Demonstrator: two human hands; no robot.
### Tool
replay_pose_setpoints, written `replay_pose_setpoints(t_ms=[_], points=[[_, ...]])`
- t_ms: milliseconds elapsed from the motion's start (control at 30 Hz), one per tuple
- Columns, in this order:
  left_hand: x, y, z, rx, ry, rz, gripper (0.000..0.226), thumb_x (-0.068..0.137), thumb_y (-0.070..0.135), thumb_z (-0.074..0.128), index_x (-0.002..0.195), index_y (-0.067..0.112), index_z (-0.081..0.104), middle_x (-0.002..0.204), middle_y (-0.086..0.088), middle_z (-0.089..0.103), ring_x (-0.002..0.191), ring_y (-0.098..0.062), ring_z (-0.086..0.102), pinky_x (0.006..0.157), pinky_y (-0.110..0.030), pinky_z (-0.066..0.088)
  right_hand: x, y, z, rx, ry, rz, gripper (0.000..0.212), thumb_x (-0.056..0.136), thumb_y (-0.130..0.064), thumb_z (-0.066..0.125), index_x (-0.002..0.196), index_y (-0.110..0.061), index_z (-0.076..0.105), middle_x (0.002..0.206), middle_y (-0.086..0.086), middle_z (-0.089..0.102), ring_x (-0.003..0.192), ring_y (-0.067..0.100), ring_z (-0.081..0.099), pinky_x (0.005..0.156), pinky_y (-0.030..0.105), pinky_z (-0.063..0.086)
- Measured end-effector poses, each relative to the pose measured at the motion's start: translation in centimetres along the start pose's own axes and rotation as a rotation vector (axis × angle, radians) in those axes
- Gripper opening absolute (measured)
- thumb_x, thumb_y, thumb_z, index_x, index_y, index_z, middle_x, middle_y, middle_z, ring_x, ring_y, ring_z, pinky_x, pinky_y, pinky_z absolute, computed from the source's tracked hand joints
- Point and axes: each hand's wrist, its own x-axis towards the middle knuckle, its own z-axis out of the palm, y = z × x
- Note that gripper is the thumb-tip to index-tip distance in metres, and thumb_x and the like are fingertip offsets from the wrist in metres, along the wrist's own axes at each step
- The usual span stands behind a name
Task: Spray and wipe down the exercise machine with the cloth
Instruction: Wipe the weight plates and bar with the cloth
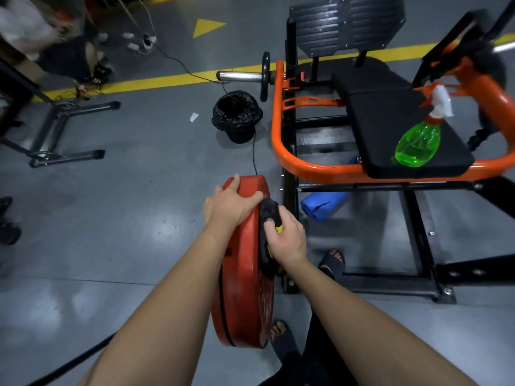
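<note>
A red weight plate stands on edge in front of me, beside the machine. My left hand grips its top rim, fingers curled over the edge. My right hand holds a black and yellow cloth pressed against the plate's right face. The exercise machine has an orange tube frame, a black seat pad and a ribbed black back plate. A green spray bottle with a white trigger head lies on the seat pad, away from both hands.
A black-lined bin stands on the grey floor left of the machine. A rolled blue mat lies under the frame. A chrome bar sticks out leftward. A metal stand and a seated person are at far left. Cables cross the floor.
</note>
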Motion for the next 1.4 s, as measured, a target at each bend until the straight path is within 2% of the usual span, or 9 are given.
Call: replay_pose_setpoints(t_ms=[233, 367, 467, 633, 800, 1000, 1133, 1300, 1400], points=[[-7.0, -3.0, 2.2, -0.14, 0.136, 0.013, 0.097, 0.082, 0.081, 0.051, 0.162, 0.046, 0.01, 0.161, -0.001, 0.032, 0.132, -0.037, 0.053, 0.105, -0.043, 0.043, -0.4, -0.4, -0.3, 0.028, 0.0, 0.043, 0.028, 0.087, -0.041, 0.048, 0.102, -0.024, 0.064, 0.095, -0.006, 0.067, 0.092, 0.019, 0.062, 0.081, 0.039, 0.052], [-8.0, -4.2, 1.0, -0.154, -0.007, -0.023, 0.105, 0.082, 0.088, 0.042, 0.162, 0.042, -0.007, 0.162, -0.008, 0.034, 0.138, -0.039, 0.048, 0.109, -0.05, 0.04, -0.7, -0.2, -0.3, 0.011, -0.025, 0.028, 0.031, 0.087, -0.042, 0.046, 0.105, -0.024, 0.064, 0.099, -0.007, 0.066, 0.094, 0.019, 0.061, 0.081, 0.039, 0.051], [-5.8, -3.7, -0.9, -0.142, -0.045, -0.057, 0.099, 0.084, 0.092, 0.027, 0.164, 0.038, 0.007, 0.166, -0.011, 0.029, 0.147, -0.038, 0.038, 0.117, -0.053, 0.034, -1.0, 0.5, -0.5, 0.006, -0.054, -0.026, 0.035, 0.089, -0.042, 0.046, 0.11, -0.021, 0.064, 0.099, -0.007, 0.064, 0.093, 0.016, 0.06, 0.081, 0.038, 0.051], [-1.1, -0.3, -1.4, -0.189, 0.061, -0.111, 0.091, 0.093, 0.08, 0.035, 0.162, 0.022, 0.024, 0.164, -0.014, 0.028, 0.145, -0.043, 0.038, 0.114, -0.051, 0.035, -1.5, 0.6, -0.4, -0.015, -0.068, -0.051, 0.041, 0.089, -0.045, 0.042, 0.115, -0.022, 0.063, 0.099, -0.009, 0.058, 0.091, 0.016, 0.059, 0.079, 0.037, 0.05], [1.8, 0.2, -0.2, -0.113, -0.012, -0.077, 0.108, 0.076, 0.095, 0.039, 0.159, 0.026, 0.03, 0.157, -0.013, 0.042, 0.142, -0.039, 0.043, 0.112, -0.05, 0.038, -1.7, 1.2, -0.6, -0.04, -0.097, -0.096, 0.046, 0.089, -0.045, 0.041, 0.117, -0.015, 0.062, 0.102, -0.003, 0.058, 0.094, 0.019, 0.059, 0.079, 0.035, 0.049], [1.6, -0.8, 0.4, -0.041, 0.006, 0.016, 0.099, 0.08, 0.091, 0.038, 0.158, 0.032, 0.033, 0.15, -0.012, 0.053, 0.137, -0.036, 0.049, 0.11, -0.045, 0.039, -1.7, 1.3, -0.4, -0.04, -0.072, -0.098, 0.038, 0.088, -0.043, 0.043, 0.107, -0.016, 0.061, 0.095, -0.008, 0.056, 0.087, 0.015, 0.057, 0.075, 0.035, 0.05], [1.0, -0.9, 0.7, -0.063, 0.036, 0.007, 0.095, 0.083, 0.088, 0.039, 0.161, 0.036, 0.025, 0.152, -0.013, 0.048, 0.137, -0.038, 0.049, 0.11, -0.043, 0.039, -0.2, 0.3, 0.0, -0.081, -0.021, -0.011, 0.021, 0.086, -0.042, 0.046, 0.092, -0.025, 0.057, 0.085, -0.006, 0.062, 0.082, 0.022, 0.061, 0.071, 0.04, 0.05], [-0.5, -1.3, 1.0, -0.087, 0.111, 0.006, 0.092, 0.084, 0.086, 0.042, 0.162, 0.042, 0.02, 0.146, -0.011, 0.052, 0.132, -0.035, 0.053, 0.105, -0.041, 0.041, 9.0, -0.3, 1.9, -0.139, -0.132, 0.363, 0.026, 0.096, -0.046, 0.047, 0.103, -0.025, 0.062, 0.11, 0.012, 0.07, 0.106, 0.037, 0.063, 0.08, 0.039, 0.041], [-0.6, -1.6, 1.3, -0.107, 0.135, 0.003, 0.09, 0.083, 0.086, 0.042, 0.161, 0.044, 0.022, 0.144, -0.009, 0.053, 0.131, -0.035, 0.054, 0.105, -0.041, 0.041, 10.2, 0.0, 2.6, -0.065, -0.107, 0.43, 0.026, 0.095, -0.046, 0.047, 0.1, -0.026, 0.063, 0.108, 0.012, 0.07, 0.107, 0.039, 0.062, 0.08, 0.04, 0.041]])
